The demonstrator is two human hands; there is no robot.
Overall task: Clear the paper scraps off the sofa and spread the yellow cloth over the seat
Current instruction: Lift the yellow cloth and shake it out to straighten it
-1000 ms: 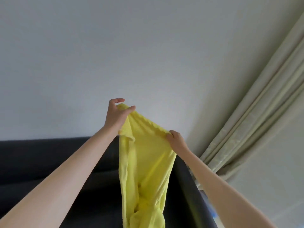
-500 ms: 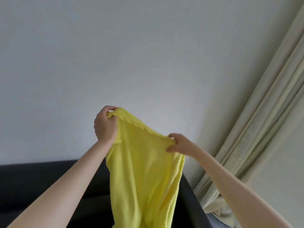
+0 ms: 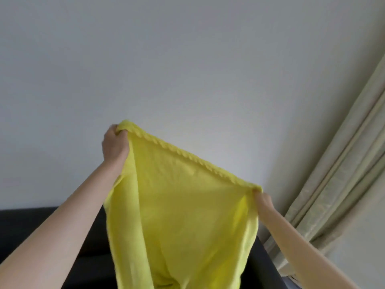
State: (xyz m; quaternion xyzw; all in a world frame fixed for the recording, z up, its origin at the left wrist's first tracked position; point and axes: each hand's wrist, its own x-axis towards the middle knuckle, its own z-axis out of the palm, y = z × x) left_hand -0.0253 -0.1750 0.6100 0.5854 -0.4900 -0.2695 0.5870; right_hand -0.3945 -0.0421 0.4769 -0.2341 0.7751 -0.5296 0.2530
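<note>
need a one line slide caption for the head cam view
Left hand and right hand hold the yellow cloth stretched by its top edge above the dark sofa.

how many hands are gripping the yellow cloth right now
2. The left hand grips the upper left corner of the yellow cloth; the right hand pinches the lower right corner. Nothing else holds it in view.

Yellow cloth (image 3: 183, 215), black sofa (image 3: 41, 230), beige curtain (image 3: 341, 174).

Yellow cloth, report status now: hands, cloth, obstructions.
Left hand and right hand each grip a top corner. Yellow cloth held up, hanging over the dark sofa. Seat mostly hidden; no scraps visible.
</note>
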